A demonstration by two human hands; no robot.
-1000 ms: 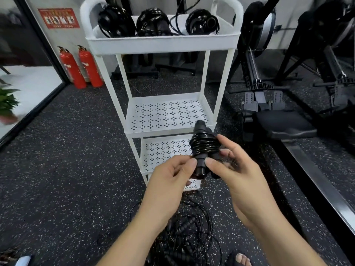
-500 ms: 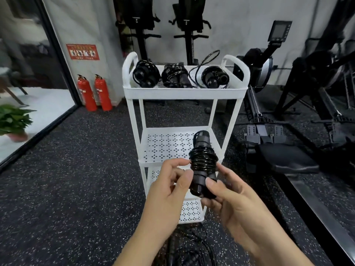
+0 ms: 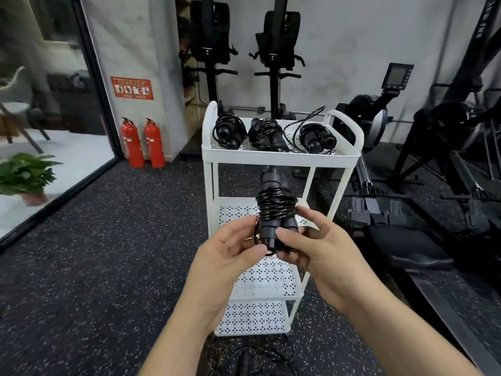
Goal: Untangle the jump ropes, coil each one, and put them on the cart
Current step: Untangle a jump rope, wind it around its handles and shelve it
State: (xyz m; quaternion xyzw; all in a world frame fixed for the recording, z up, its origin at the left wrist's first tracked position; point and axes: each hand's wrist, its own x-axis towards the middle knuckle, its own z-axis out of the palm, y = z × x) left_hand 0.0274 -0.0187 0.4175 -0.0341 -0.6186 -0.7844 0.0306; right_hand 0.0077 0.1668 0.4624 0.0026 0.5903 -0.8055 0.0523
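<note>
A coiled black jump rope (image 3: 275,206), its cord wound round its two handles, stands upright in front of the white three-tier cart (image 3: 211,185). My left hand (image 3: 230,253) pinches its lower end from the left. My right hand (image 3: 317,251) grips the lower end from the right, thumb across the handles. Three coiled black ropes lie on the cart's top tray: one on the left (image 3: 229,130), one in the middle (image 3: 267,134), one on the right (image 3: 315,137). A tangle of black ropes (image 3: 252,358) lies on the floor below my arms.
Two red fire extinguishers (image 3: 143,142) stand by the wall at left. A potted plant (image 3: 25,176) sits behind the glass partition. A rowing machine (image 3: 393,210) and other black gym equipment fill the right side. The floor is dark speckled rubber.
The view has tilted up, so the cart's top tray and the back wall now show. The coiled rope has risen in front of the cart's middle shelf; both hands still hold its lower end.
</note>
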